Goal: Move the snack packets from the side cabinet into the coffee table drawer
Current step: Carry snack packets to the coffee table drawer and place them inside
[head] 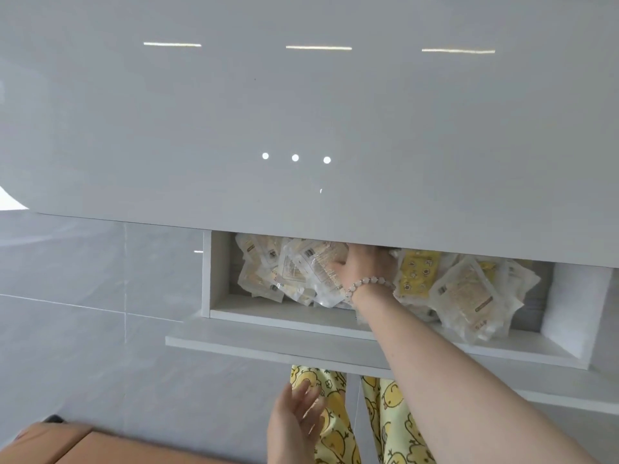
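Observation:
The coffee table drawer (284,317) stands pulled out under the glossy white tabletop (301,128). Several snack packets fill it: clear ones (288,272) heaped at the left, a yellow one (417,274) in the middle, and more clear ones (469,296) at the right. My right hand (365,266), with a bead bracelet on the wrist, reaches into the drawer and lies on the packets. Its thumb touches a clear packet and its fingers are hidden under the tabletop edge. My left hand (294,420) hovers below the drawer front with fingers spread and holds nothing.
The drawer's front panel (268,346) juts out towards my legs in yellow patterned trousers (392,413). A brown cardboard box (83,447) sits at the bottom left on the grey tiled floor (83,296).

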